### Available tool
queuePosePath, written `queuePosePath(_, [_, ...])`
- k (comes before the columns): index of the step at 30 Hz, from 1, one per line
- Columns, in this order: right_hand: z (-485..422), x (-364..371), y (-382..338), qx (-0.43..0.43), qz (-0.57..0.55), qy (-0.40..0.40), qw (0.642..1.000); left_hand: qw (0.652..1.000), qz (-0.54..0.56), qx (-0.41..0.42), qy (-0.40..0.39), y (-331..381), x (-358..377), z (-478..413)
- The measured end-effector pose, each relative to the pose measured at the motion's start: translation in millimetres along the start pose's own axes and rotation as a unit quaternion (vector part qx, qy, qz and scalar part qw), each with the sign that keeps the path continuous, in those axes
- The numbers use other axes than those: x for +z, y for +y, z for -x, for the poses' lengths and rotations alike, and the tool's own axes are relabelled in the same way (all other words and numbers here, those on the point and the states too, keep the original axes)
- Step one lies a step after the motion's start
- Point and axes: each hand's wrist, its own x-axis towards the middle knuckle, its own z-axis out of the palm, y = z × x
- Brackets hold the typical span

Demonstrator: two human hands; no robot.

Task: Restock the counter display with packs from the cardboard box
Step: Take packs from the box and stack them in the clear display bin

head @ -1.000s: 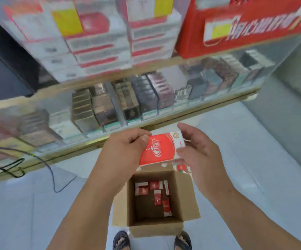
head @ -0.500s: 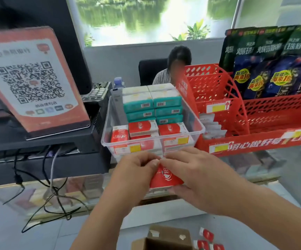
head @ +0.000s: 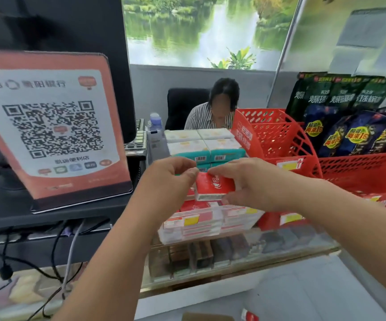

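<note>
A red and white pack (head: 215, 186) is held level between my left hand (head: 168, 179) and my right hand (head: 245, 181), just above the front of a clear plastic display bin (head: 187, 237) on the counter. The bin holds more red packs (head: 194, 206) in front and teal and white packs (head: 201, 144) stacked behind. My fingers pinch the pack at its left and right ends. Only a corner of the cardboard box (head: 205, 317) shows at the bottom edge, with one loose red pack (head: 248, 315) beside it.
A red mesh rack (head: 280, 140) with dark snack bags (head: 340, 117) stands right of the bin. A QR-code stand (head: 48, 126) and a monitor stand to the left, cables hanging below. A person sits behind the counter. A glass case (head: 233, 253) of packs lies underneath.
My view rose from the box on the floor to the counter. Both hands carried the red pack up from below the counter edge to just above the clear bin.
</note>
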Motion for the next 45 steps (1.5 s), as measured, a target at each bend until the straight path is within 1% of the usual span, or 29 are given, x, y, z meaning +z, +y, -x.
queuePosePath(3, [-31, 12, 10, 0.037, -0.002, -0.071, 0.997, 1.000, -0.005, 0.008, 0.000, -1, -8, -2])
queuePosePath(5, [-46, 21, 12, 0.040, -0.023, -0.107, 0.993, 1.000, -0.004, 0.006, 0.000, -4, -9, -2])
queuePosePath(8, [-58, 32, 13, 0.011, -0.055, -0.121, 0.991, 1.000, -0.015, 0.001, -0.004, -9, -7, -2])
queuePosePath(12, [-68, 46, 13, -0.007, -0.099, -0.130, 0.986, 1.000, -0.025, -0.009, -0.005, -14, -1, -4])
queuePosePath(15, [-70, 53, 16, -0.004, -0.144, -0.112, 0.983, 0.999, -0.038, -0.016, -0.002, -16, 4, -9])
queuePosePath(17, [-70, 57, 18, 0.007, -0.155, -0.102, 0.983, 0.999, -0.042, -0.022, -0.002, -18, 6, -12])
queuePosePath(19, [-69, 59, 21, 0.017, -0.168, -0.092, 0.981, 0.999, -0.034, -0.030, 0.001, -19, 7, -12])
queuePosePath(22, [-61, 61, 24, 0.042, -0.216, -0.062, 0.973, 0.999, -0.017, -0.044, 0.007, -19, 9, -5])
queuePosePath(24, [-48, 61, 25, 0.057, -0.238, -0.018, 0.969, 0.999, -0.005, -0.050, 0.001, -17, 13, 3])
queuePosePath(27, [-15, 58, 24, 0.068, -0.274, 0.069, 0.957, 0.998, 0.008, -0.064, -0.005, -14, 23, 18])
queuePosePath(29, [14, 59, 22, 0.066, -0.312, 0.124, 0.940, 0.997, 0.012, -0.078, -0.009, -15, 33, 30])
queuePosePath(31, [44, 68, 19, 0.053, -0.352, 0.145, 0.923, 0.995, 0.007, -0.096, -0.013, -20, 47, 43])
queuePosePath(34, [77, 100, 17, 0.036, -0.361, 0.135, 0.922, 0.992, -0.013, -0.127, -0.021, -36, 72, 60])
queuePosePath(37, [99, 144, 19, 0.049, -0.356, 0.098, 0.928, 0.987, -0.031, -0.155, -0.037, -62, 102, 76])
queuePosePath(39, [113, 173, 20, 0.077, -0.376, 0.068, 0.921, 0.983, -0.042, -0.174, -0.047, -84, 120, 87])
queuePosePath(42, [135, 213, 20, 0.125, -0.407, 0.045, 0.904, 0.975, -0.056, -0.203, -0.067, -120, 143, 103])
queuePosePath(45, [152, 253, 17, 0.184, -0.436, 0.015, 0.881, 0.969, -0.062, -0.223, -0.091, -159, 160, 115])
